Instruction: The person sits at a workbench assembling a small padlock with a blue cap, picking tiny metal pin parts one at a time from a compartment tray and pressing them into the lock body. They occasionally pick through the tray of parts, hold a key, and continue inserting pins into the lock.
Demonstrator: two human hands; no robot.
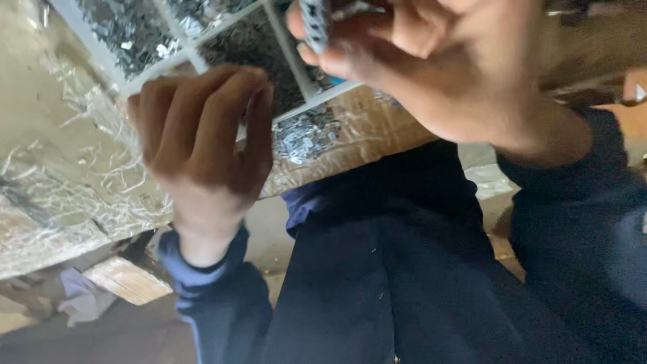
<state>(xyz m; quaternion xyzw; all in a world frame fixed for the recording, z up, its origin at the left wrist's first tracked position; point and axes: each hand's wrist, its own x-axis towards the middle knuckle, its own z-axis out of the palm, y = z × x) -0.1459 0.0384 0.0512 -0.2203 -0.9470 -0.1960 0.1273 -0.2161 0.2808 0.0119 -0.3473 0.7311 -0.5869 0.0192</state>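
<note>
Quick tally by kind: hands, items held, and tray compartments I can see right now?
Hands: 2, left hand curled, right hand pinching.
Held items: 1, a small blue-and-white part in the right hand.
White-divided tray compartments of small metal pieces: 3 visible, cut off by the frame.
Total: 6

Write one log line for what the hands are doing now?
left hand: curled at tray edge | right hand: pinching small blue-white part | tray: small metal pieces

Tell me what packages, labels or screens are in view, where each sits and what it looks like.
Small patterned strip: top centre, pinched in the right hand; narrow, pale with dark marks, blue edge below; blurred.
Divided tray: top left, behind the left hand; white partitions, small shiny metal pieces.
No screens.
</note>
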